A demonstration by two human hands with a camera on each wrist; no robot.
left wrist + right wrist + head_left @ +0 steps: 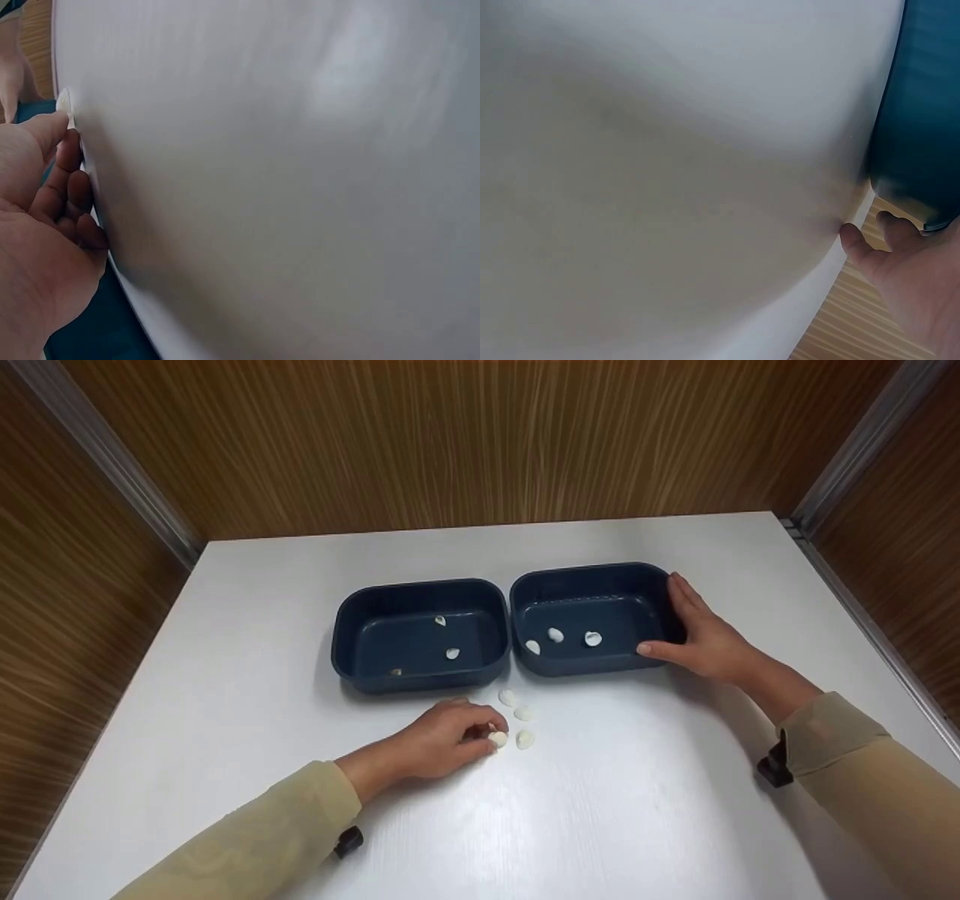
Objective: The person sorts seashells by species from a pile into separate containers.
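Note:
My left hand (442, 739) is low over the white table, pinching a small white seashell (498, 739) between thumb and fingertips. In the left wrist view the shell (64, 99) shows at the thumb tip. Three more pale shells lie just right of that hand, among them one (525, 739) beside the fingertips. My right hand (709, 641) rests against the right end of the right blue bin (592, 666), fingers straight along its outer wall and thumb at the front rim. Three white shells, including an upturned one (593, 639), lie inside this bin.
A second blue bin (420, 682) stands close beside the first, on its left. It holds two pale shells and a small brownish piece (396, 671). Wood-grain panels (480, 442) rise behind the table (262, 622) and at both sides.

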